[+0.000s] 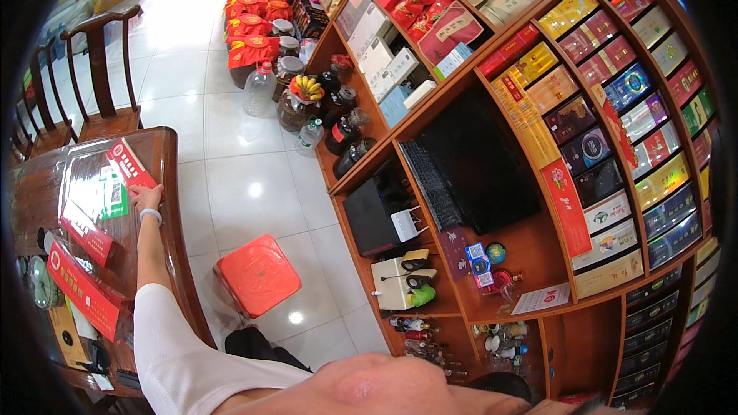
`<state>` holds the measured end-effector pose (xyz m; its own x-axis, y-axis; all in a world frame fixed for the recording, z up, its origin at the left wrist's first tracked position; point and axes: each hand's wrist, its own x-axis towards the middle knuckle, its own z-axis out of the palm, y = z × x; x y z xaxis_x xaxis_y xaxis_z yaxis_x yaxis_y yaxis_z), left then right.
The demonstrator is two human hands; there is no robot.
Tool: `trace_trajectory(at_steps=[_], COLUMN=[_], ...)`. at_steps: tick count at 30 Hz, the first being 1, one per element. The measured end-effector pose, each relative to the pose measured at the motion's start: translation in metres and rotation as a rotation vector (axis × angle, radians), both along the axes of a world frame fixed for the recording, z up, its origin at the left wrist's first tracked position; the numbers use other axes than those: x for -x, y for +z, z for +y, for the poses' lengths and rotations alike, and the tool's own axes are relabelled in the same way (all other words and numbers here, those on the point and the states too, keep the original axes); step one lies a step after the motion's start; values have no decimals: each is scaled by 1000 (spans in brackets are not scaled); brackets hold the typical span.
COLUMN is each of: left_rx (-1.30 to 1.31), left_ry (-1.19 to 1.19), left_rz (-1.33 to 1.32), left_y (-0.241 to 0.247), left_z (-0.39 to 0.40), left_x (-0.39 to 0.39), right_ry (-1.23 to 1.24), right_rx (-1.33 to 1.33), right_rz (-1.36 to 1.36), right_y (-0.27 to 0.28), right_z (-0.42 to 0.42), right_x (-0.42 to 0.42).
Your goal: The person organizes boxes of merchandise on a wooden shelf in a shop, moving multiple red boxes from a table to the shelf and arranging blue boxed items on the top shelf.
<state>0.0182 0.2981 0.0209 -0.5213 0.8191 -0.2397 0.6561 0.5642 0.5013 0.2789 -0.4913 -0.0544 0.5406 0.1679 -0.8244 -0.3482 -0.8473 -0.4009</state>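
My left hand (pixel 147 199), with a pale bracelet at its wrist, reaches over the dark wooden table (pixel 167 225). Its fingers close on the near end of a flat red printed packet (pixel 127 162) with white lettering. Just under that end lies a green and white card (pixel 115 199) bearing a printed code. A second red printed packet (pixel 86 236) lies closer to me on the tabletop. Closer still is a larger red printed packet (pixel 83 288), with a round clear-lidded container (pixel 41 282) beside it. My right hand is out of view.
A red plastic stool (pixel 259 274) stands on the tiled floor right of the table. Wooden chairs (pixel 104 69) line its far side. Shelving (pixel 369 127) with boxes, bottles and a black monitor (pixel 478 155) fills the right. Jars with red cloth covers (pixel 251 52) stand along it.
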Motion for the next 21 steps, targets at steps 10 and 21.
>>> trace_trajectory(at_steps=[10,21], left_rx=[-377,903], left_ry=[-175,-658], left_rz=[-1106,-1550], left_y=[27,77], left_z=[-51,-320], left_x=[-26,-142], right_ry=[-69,-144], right_rx=[-118,-457], right_rz=[-2,-119], right_y=[7,40], right_z=[13,13], right_x=[25,36])
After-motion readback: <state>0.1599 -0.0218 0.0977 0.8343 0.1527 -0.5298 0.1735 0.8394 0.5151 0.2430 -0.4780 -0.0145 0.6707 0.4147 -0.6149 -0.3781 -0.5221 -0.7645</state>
